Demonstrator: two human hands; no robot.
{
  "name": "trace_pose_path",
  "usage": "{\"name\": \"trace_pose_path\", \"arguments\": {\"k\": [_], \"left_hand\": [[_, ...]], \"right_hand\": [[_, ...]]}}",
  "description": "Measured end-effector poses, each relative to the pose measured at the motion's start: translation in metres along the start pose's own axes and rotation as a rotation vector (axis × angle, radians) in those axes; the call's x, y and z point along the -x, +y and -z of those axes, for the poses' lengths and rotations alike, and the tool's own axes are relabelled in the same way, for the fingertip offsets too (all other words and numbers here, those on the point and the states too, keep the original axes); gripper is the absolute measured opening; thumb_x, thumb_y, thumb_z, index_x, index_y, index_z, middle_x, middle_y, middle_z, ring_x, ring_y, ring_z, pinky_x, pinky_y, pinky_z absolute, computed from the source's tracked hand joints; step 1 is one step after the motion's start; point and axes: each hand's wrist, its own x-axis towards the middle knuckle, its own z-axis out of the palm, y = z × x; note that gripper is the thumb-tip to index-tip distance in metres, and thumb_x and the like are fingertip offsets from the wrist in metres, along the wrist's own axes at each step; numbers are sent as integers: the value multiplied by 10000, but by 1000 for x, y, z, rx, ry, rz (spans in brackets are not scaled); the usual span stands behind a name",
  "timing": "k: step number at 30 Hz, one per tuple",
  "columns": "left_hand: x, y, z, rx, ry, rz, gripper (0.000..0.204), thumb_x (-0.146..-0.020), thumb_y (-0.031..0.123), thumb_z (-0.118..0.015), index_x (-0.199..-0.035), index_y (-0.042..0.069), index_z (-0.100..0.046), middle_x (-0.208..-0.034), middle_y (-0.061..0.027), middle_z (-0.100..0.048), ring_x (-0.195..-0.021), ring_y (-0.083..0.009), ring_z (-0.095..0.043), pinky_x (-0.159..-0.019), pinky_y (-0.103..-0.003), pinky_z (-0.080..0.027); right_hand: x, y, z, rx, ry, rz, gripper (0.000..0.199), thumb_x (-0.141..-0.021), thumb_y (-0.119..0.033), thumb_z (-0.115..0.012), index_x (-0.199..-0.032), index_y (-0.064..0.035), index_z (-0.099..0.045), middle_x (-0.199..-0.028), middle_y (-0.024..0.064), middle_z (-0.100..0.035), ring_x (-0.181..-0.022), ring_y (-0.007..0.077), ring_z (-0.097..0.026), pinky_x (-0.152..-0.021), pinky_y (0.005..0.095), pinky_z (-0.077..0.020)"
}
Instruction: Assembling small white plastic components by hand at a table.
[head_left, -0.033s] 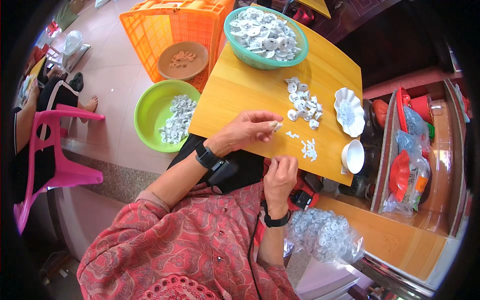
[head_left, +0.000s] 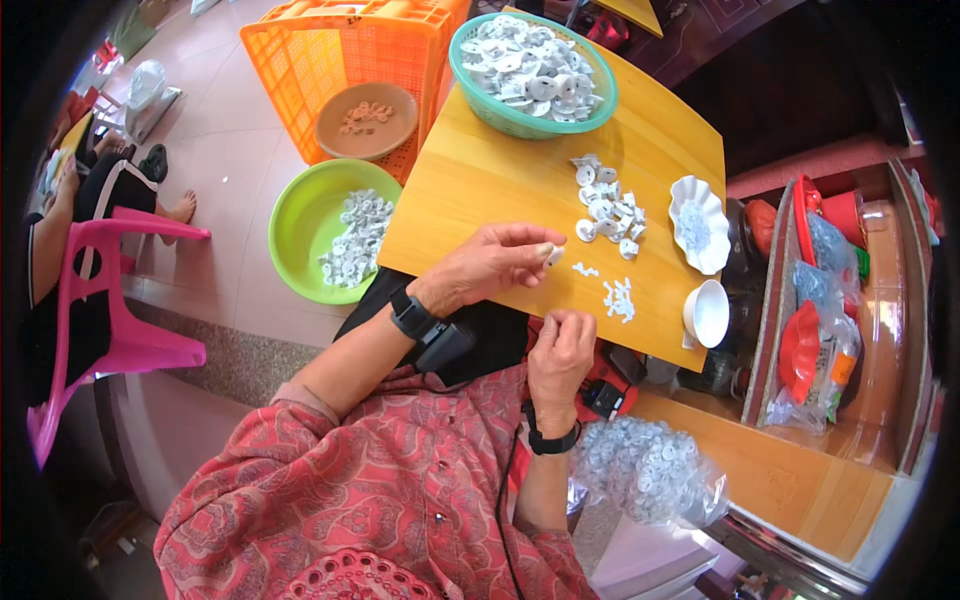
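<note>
Nothing has changed: the earlier picture is of this same instant, so there is no shift to report. Your left hand [head_left: 497,263] sits exactly where it was on the yellow wooden surface [head_left: 480,190], its fingertips pinched on the same small white ring-shaped plastic piece [head_left: 551,254]. Your right hand [head_left: 560,352] shows the same closed curl at the near edge of that surface, and whether anything lies inside it cannot be told. The loose scatter of white round plastic pieces [head_left: 606,206] beyond your left hand has the same outline, with no piece added, removed or nudged.
</note>
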Motion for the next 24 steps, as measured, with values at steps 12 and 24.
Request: {"name": "trace_pose_path", "arguments": {"k": [12, 24], "left_hand": [[18, -27, 10, 438, -154, 9, 288, -970, 137, -608, -1227, 5, -600, -1075, -53, -647, -903, -136, -629, -827, -277, -543], [24, -33, 5, 414, -188, -23, 300, -963, 130, -620, -1241, 18, -609, -1118, -49, -660, -1007, -141, -625, -857, -285, -535]], "right_hand": [[-23, -29, 10, -782, 133, -408, 109, -965, -73, -613, -1005, 29, -606, -943, 51, -617, -836, 112, -590, -753, 258, -502], [-23, -31, 5, -992, 132, -521, 88, -938, -47, -648, -967, 33, -626, -962, 31, -619, -858, 98, -606, -761, 246, -514]]}}
